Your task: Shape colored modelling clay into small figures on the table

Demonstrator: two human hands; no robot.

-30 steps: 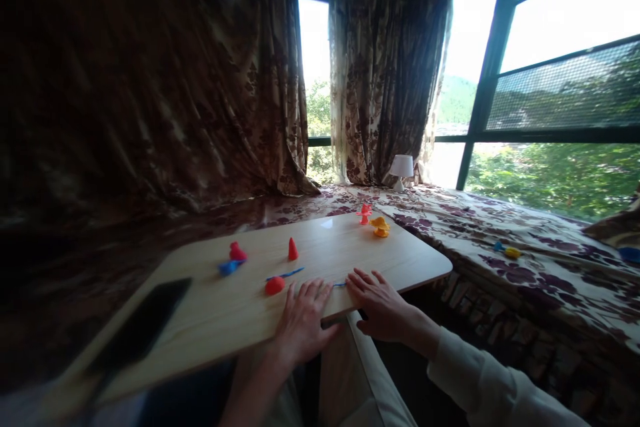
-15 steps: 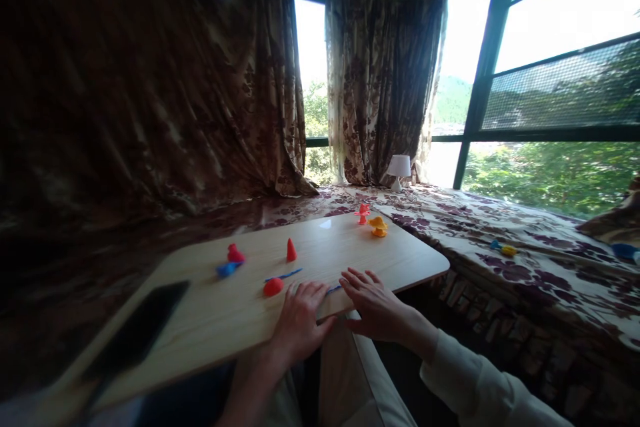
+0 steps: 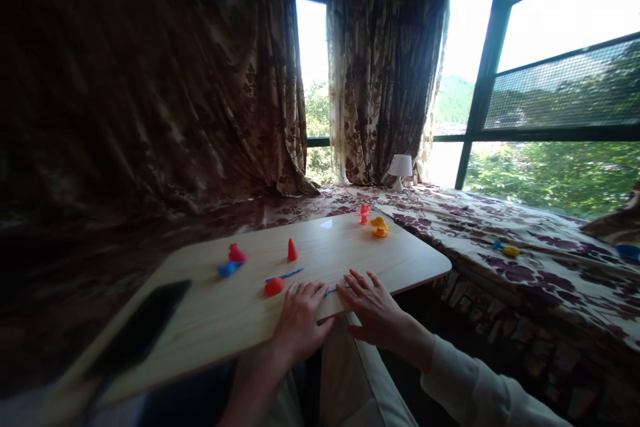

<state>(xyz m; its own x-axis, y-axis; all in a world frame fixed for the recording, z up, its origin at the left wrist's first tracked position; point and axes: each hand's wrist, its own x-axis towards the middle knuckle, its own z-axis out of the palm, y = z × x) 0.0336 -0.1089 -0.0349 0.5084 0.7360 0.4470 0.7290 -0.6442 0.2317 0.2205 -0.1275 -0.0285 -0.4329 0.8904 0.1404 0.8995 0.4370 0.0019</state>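
Note:
Between my two hands a thin blue strand, looking like rolled modelling clay (image 3: 330,291), lies on the light wooden table (image 3: 200,320), partly covered by my fingers. My left hand (image 3: 303,313) rests flat at the strand's left end, fingers stretched out. Over its right end lies my right hand (image 3: 373,303), palm down with fingers spread. A second blue strand (image 3: 285,275) is just beyond my left hand, beside a red lump (image 3: 274,287). Farther back stands a red cone (image 3: 292,250).
On the table's left are a pink-red lump (image 3: 237,253), a blue lump (image 3: 229,269) and a dark flat panel (image 3: 143,327). A pink figure (image 3: 364,213) and a yellow-orange piece (image 3: 379,227) stand at the far right. A lamp (image 3: 401,170) is on the patterned bed (image 3: 465,227).
My right hand has shifted slightly right, showing more of the blue strand between my hands. My left hand stays nearly in place.

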